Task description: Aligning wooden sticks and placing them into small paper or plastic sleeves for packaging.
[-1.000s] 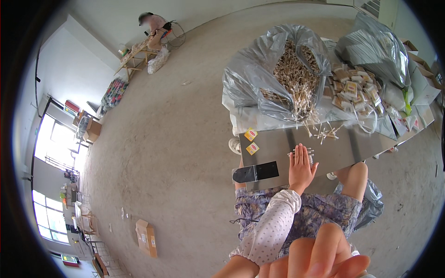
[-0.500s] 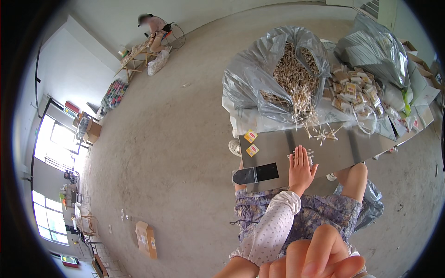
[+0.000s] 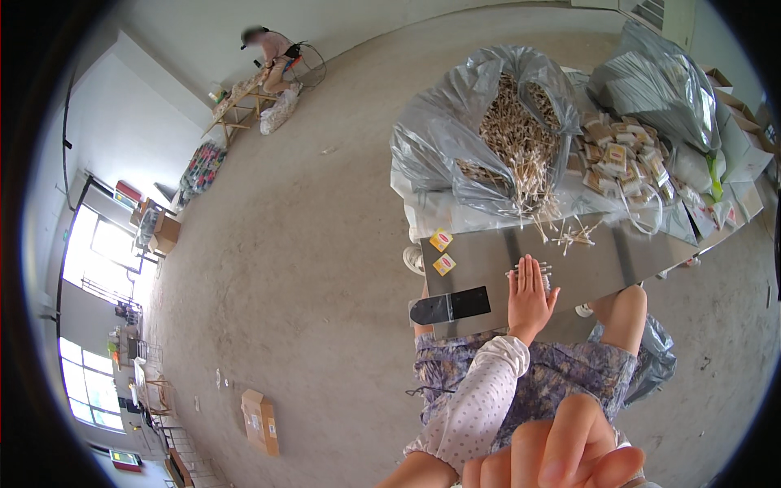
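My left hand (image 3: pixel 530 294) lies flat, palm down, on a small bunch of cotton swabs (image 3: pixel 546 278) on the metal tabletop. Its fingers are stretched out, and swab tips show past their edges. Loose cotton swabs (image 3: pixel 574 236) lie beyond it, below a large grey plastic bag (image 3: pixel 439 134) spilling a heap of cotton swabs (image 3: pixel 521 134). Raised close to the camera at the bottom, my right hand (image 3: pixel 553 451) has its fingers curled; whatever they may hold is hidden. Two yellow-and-white cards (image 3: pixel 442 252) lie at the table's left, above a black flat object (image 3: pixel 450 306) partly under clear plastic.
Small packed boxes (image 3: pixel 622 159) are piled at the right of the table, beside another grey bag (image 3: pixel 655 89) and cardboard boxes (image 3: pixel 744 142). An opened carton (image 3: pixel 259 421) lies on the floor at left. Far off, a person (image 3: pixel 277 55) sits at a low table (image 3: pixel 236 106).
My left hand keeps its place flat on the swabs. My right hand stays curled near the camera; the whole view has shifted only slightly.
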`<action>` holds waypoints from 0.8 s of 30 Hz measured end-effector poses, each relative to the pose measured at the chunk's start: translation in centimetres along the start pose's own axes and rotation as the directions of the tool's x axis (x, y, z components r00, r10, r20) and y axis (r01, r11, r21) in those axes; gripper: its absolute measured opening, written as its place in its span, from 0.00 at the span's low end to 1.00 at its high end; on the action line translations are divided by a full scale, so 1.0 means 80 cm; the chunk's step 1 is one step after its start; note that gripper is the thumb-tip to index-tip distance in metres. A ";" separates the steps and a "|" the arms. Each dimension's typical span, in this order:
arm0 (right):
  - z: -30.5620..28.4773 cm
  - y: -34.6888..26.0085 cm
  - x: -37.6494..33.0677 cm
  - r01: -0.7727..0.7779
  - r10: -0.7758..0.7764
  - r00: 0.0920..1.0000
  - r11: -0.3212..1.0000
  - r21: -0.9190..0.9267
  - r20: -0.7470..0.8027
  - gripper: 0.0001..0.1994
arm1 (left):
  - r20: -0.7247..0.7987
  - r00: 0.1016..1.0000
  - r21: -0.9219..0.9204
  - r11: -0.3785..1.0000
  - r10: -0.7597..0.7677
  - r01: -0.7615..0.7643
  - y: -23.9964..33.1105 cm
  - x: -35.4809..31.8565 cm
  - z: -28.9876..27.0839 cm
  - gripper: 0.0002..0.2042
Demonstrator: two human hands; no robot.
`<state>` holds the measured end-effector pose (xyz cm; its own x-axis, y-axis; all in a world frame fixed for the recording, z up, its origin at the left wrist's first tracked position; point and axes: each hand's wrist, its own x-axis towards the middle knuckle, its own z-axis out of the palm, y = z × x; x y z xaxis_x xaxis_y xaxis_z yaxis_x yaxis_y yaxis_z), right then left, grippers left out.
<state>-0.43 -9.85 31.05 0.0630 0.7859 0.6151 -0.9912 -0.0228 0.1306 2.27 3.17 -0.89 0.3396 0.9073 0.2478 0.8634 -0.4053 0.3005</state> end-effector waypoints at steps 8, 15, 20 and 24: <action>0.006 -0.008 -0.006 -0.016 0.012 0.998 0.997 -0.075 -0.066 0.26 | 0.001 1.000 0.012 1.000 -0.003 0.003 -0.007 -0.005 0.001 0.38; 0.005 0.013 0.008 0.340 -0.332 0.940 0.934 0.107 -0.082 0.26 | 0.026 1.000 0.005 1.000 0.007 -0.007 0.012 0.006 -0.001 0.38; -0.011 -0.046 -0.001 -0.019 0.012 0.997 0.996 -0.090 -0.080 0.26 | 0.035 0.999 0.039 0.999 -0.012 0.010 -0.005 -0.002 0.002 0.38; -0.015 -0.078 -0.005 0.046 -0.059 0.990 0.994 -0.095 -0.131 0.26 | 0.058 0.998 0.036 0.999 -0.007 0.004 0.001 0.001 0.002 0.38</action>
<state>5.57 -9.30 29.06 0.1053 0.8602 0.4990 -0.9938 0.0726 0.0845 2.40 3.24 -0.96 0.3551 0.9149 0.1920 0.8779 -0.3969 0.2679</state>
